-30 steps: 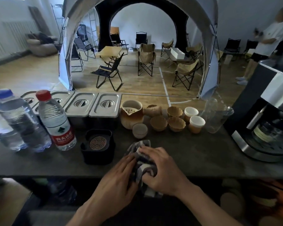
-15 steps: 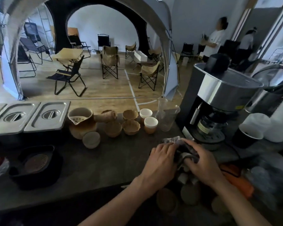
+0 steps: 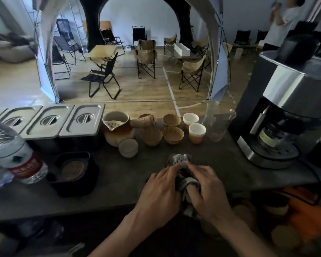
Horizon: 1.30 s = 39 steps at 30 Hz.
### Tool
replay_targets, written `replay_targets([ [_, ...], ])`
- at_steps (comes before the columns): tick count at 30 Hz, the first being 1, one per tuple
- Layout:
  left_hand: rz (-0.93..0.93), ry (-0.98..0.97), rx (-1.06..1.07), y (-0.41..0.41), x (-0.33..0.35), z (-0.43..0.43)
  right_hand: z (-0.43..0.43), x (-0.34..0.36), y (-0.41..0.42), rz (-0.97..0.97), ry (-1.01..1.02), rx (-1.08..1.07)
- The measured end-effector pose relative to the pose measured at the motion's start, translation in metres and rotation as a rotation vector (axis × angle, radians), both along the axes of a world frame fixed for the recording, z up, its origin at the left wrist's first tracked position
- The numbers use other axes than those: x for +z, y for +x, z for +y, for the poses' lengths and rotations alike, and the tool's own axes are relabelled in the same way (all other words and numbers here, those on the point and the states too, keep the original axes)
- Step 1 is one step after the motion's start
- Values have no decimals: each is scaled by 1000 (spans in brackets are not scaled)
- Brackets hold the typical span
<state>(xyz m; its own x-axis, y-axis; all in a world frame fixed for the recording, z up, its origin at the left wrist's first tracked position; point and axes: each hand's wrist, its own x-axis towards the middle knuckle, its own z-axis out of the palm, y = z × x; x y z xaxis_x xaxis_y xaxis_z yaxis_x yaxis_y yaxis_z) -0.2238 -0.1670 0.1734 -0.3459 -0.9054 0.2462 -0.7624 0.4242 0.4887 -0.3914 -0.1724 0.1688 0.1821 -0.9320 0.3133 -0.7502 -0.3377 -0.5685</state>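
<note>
A crumpled grey checked cloth (image 3: 178, 158) lies on the dark countertop (image 3: 130, 175) near its front edge. My left hand (image 3: 160, 193) lies over the cloth's left side with its fingers laid on the fabric. My right hand (image 3: 207, 190) holds the cloth from the right, its fingers curled into the folds. Most of the cloth is hidden under and between the two hands; only a bunched end sticks out beyond the fingertips.
Behind the cloth stand a ceramic pitcher (image 3: 117, 127), several small cups (image 3: 171, 134) and a clear glass jug (image 3: 217, 123). A coffee machine (image 3: 282, 115) fills the right. Water bottles (image 3: 17, 154), a black tray (image 3: 72, 173) and lidded steel pans (image 3: 63, 121) sit left.
The view has swung back left from the coffee machine. Both hands with the cloth have slid left along the countertop, now in front of the cups.
</note>
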Motion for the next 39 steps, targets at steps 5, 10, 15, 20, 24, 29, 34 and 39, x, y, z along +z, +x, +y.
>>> replay_targets([
  [5, -40, 48, 146, 94, 1, 37, 13, 1, 94, -11, 8, 179],
  [10, -48, 25, 295, 134, 2, 57, 10, 7, 149, -8, 2, 278],
  [15, -7, -15, 446, 122, -3, 71, 8, 14, 150, -69, 5, 350],
  [20, 22, 104, 596, 108, -12, 103, 29, 12, 146, -103, -2, 473],
  [24, 101, 141, 546, 91, 2, 111, 41, 17, 116, -152, 74, 464],
  [29, 91, -113, 220, 17, 25, 57, 22, 39, 23, -154, 5, 214],
  [34, 60, -129, -42, -101, 23, -27, -21, 34, -92, -31, -15, -121],
  [39, 22, -81, -150, -151, 7, -60, -35, 18, -134, 134, 38, -223],
])
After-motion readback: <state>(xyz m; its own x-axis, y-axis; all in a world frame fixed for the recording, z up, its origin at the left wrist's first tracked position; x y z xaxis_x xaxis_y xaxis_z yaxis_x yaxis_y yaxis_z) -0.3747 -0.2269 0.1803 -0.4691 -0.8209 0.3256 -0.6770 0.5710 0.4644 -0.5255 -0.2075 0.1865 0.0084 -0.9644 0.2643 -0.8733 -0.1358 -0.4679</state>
